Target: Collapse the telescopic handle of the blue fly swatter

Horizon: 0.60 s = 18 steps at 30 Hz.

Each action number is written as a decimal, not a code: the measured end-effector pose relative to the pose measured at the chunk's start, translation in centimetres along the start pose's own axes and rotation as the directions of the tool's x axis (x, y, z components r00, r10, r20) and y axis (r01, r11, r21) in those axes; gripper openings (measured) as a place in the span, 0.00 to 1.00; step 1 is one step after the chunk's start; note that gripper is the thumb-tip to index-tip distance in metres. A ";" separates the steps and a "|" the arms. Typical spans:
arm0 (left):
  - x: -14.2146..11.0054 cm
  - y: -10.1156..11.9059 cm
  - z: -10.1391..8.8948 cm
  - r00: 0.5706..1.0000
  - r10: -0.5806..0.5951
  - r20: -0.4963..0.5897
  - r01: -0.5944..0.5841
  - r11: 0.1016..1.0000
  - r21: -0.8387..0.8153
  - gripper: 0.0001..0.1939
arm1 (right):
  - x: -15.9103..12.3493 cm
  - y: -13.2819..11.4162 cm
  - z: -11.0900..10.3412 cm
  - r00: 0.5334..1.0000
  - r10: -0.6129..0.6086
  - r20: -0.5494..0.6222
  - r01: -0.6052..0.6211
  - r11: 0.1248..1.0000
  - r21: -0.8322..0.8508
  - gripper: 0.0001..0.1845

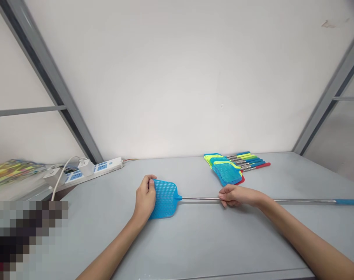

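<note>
A blue fly swatter [167, 198] lies stretched across the grey table, its thin metal rod drawn out long to a blue grip at the far right. My left hand [146, 196] grasps the outer edge of the perforated head, thumb on top. Around the middle of the rod, the fingers of my right hand [231, 195] are closed in a pinch. Just beyond my right hand rests a pile of fly swatters [228, 173] in blue, yellow-green and red, with short rods and handles pointing right.
At the back left is a white power strip [107, 167] with plugged-in white adapters [86, 167] and a cable. Colourful packed items [13, 171] lie farther left. A white wall [177, 77] and grey metal posts [53, 70] bound the table [194, 245].
</note>
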State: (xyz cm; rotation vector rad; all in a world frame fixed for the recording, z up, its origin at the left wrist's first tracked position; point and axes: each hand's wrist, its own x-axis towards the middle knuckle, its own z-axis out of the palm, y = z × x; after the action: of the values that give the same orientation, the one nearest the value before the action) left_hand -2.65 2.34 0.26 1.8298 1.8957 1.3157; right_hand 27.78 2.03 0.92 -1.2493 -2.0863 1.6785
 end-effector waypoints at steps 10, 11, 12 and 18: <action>0.0 0.1 0.2 1.000 -0.024 -0.008 0.024 0.999 -0.047 0.11 | -0.1 0.0 -0.2 0.998 0.014 0.063 -0.013 1.000 -0.013 0.19; 0.0 0.1 0.2 1.000 -0.025 -0.005 0.025 0.998 -0.053 0.11 | -0.1 0.0 -0.2 0.998 0.017 0.062 -0.016 1.000 -0.016 0.19; 0.0 0.1 0.2 1.000 -0.025 -0.001 0.025 0.998 -0.060 0.12 | -0.1 0.1 -0.2 0.998 0.021 0.061 -0.020 1.000 -0.018 0.19; 0.2 -0.3 0.2 1.000 -0.008 0.017 0.010 0.994 -0.107 0.12 | 0.0 0.4 -0.5 0.998 0.000 0.069 0.000 1.000 -0.006 0.19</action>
State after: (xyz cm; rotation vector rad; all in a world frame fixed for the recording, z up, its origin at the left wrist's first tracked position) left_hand -2.70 2.63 0.01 1.7728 1.7856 1.3669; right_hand 28.23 2.40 0.72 -1.2093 -2.1317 1.7409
